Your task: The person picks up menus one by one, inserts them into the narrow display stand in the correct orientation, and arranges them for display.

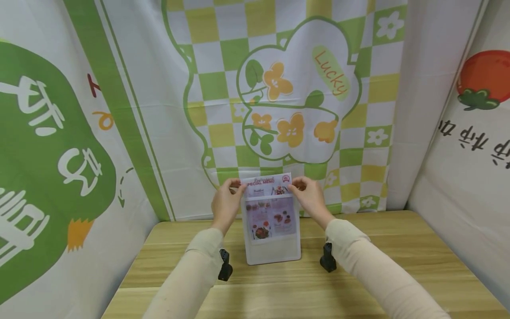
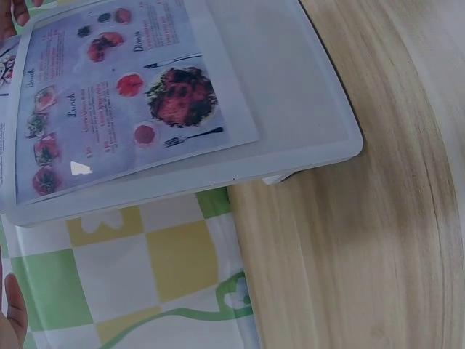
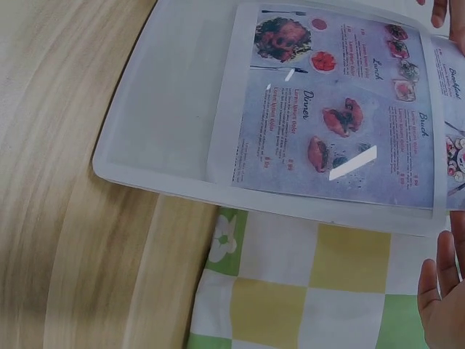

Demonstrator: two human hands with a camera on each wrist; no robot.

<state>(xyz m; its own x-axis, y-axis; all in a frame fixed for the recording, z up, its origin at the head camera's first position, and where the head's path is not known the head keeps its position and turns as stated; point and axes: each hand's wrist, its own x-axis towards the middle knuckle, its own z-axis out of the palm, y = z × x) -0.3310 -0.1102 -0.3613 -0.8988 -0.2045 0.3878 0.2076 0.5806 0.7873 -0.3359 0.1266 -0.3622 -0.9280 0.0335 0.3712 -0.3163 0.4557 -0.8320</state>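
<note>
A printed menu sheet sticks out above the top edge of a white-rimmed display holder, and its lower part shows through the clear front. My left hand pinches the sheet's upper left corner between thumb and fingers. At the upper right corner, my right hand pinches the same sheet. The holder stands tilted back on the table, with bare space below the sheet inside the frame. In the left wrist view, part of a support peeks out behind the holder. Both wrist views catch only fingers at their edges.
The wooden table carries the holder near its back edge. Behind hangs a checked green and yellow cloth, close to the hands. Printed cloths hang on both sides. A black wrist device sits under each sleeve.
</note>
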